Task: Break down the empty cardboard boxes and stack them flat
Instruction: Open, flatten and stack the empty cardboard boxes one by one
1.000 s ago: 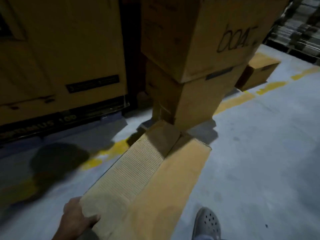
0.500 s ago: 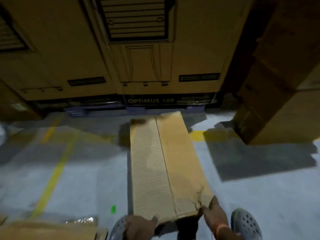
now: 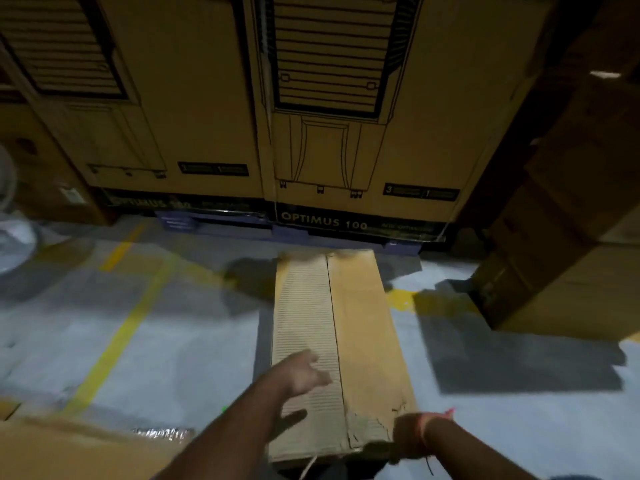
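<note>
Reaching forward from the lower edge of the view, the left hand (image 3: 304,374) hovers over or rests on the near part of the flattened cardboard box (image 3: 363,341), its fingers straight and loosely spread though blurred, so actual contact cannot be told. The right hand (image 3: 407,434) sits at the box's near right corner, fingers curled around the torn edge there, with an orange thread band on the wrist. The box lies long and narrow on the grey floor (image 3: 173,341), running away from the person: its left half shows bare ribbed corrugation where the outer paper is stripped, its right half is smooth brown, and a straight seam divides them. The near right corner is ragged and cracked. Another cardboard sheet (image 3: 69,452) lies at the lower left with a strip of shiny tape on its edge. Yellow lines (image 3: 117,341) cross the floor to the left. Beyond the far end of the box stand tall printed cartons (image 3: 346,133) marked OPTIMUS 100 on a blue pallet (image 3: 291,233), and plain stacked cartons (image 3: 571,237) rise on the right.
</note>
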